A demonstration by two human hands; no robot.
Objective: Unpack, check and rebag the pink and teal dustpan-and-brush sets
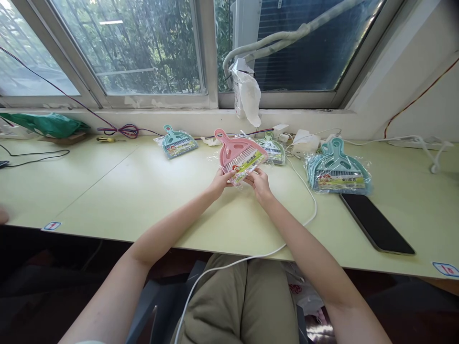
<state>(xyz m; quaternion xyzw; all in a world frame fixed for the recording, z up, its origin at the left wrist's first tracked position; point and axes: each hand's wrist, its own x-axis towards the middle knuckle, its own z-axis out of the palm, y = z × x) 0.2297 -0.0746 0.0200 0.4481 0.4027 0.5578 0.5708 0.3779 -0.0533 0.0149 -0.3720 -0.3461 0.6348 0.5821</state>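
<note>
**Pink dustpan set (238,150) held over the table (107,200)**

The left hand (220,183) is closed on the wrapped set's near left corner, thumb on top; the right hand (259,184) pinches its near edge, fingers nearly closed. Its handle points far left. 1 teal set (177,143) lies left, 1 green set (274,152) just right, and a teal stack (337,167) farther right, a phone (377,223) nearer.

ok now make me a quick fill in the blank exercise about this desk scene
1. The left hand and right hand hold a wrapped dustpan coloured ____.
2. Of these hands, the one nearer the phone is the ____ hand.
3. The cable hanging over the front edge of the desk is coloured ____.

Missing words: pink, right, white.
</note>
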